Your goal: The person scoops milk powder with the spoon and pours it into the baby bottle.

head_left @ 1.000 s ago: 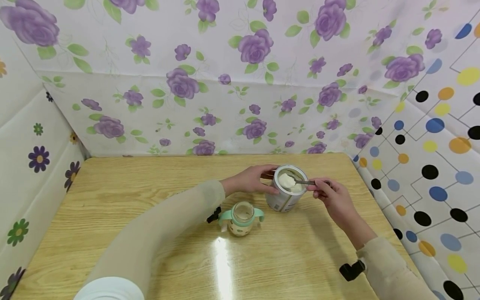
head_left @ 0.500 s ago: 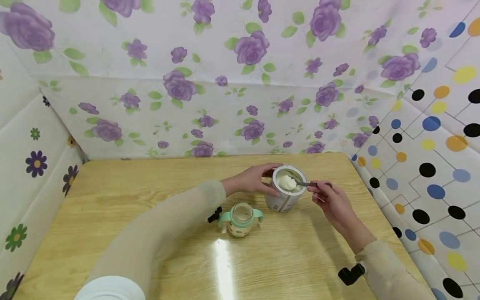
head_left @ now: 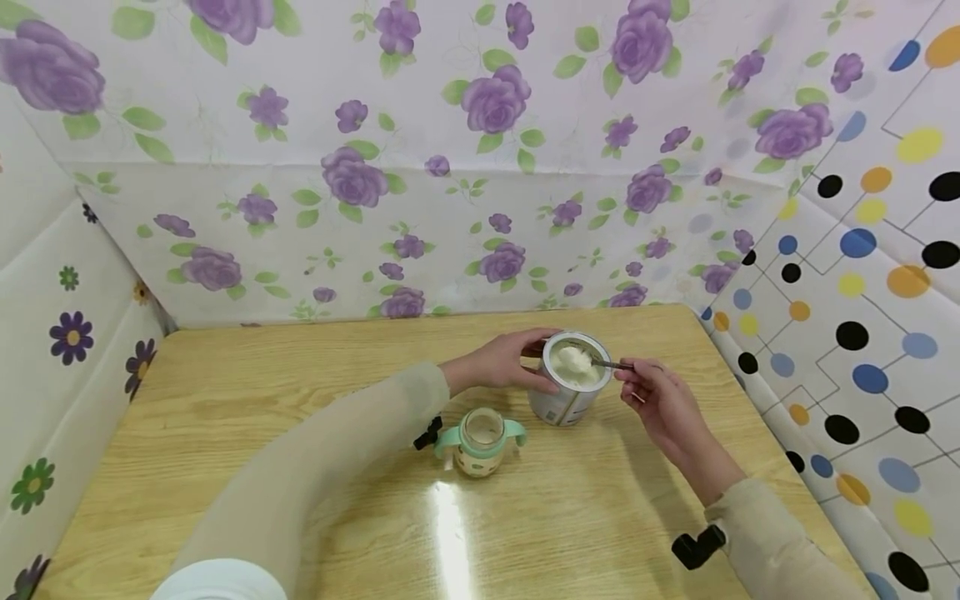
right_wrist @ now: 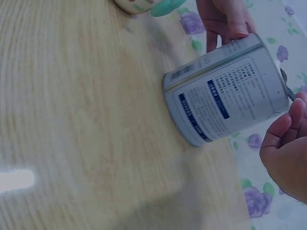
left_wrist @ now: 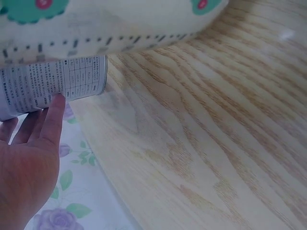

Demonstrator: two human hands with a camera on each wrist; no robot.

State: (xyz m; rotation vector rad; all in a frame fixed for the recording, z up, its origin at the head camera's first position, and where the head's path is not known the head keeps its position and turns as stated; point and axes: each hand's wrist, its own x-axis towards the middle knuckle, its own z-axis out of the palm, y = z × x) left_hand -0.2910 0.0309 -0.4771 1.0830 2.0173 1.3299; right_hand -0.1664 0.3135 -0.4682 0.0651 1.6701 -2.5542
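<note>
My left hand (head_left: 510,362) holds an open milk powder can (head_left: 555,405) from its left side, thumb at the front and fingers reaching round the back. In the right wrist view the can (right_wrist: 220,96) shows its printed label. Between the fingertips of my right hand (head_left: 670,406) a metal spoon (head_left: 615,364) is pinched by its handle. Its bowl is inside the can's mouth, with a heap of pale powder (head_left: 574,359) over it. A baby bottle (head_left: 480,460) with mint-green handles stands uncapped just front-left of the can, close to my left wrist.
A wooden table (head_left: 225,408) carries everything. Behind it hangs a flowered cloth (head_left: 360,242), and a dotted cloth (head_left: 847,383) borders the right side. A round white object (head_left: 219,581) shows at the bottom edge, near the left sleeve.
The spoon's bowl has shifted slightly within the can, and the powder heap has changed shape. The left hand stays on the can, and the bottle has not moved on the table.
</note>
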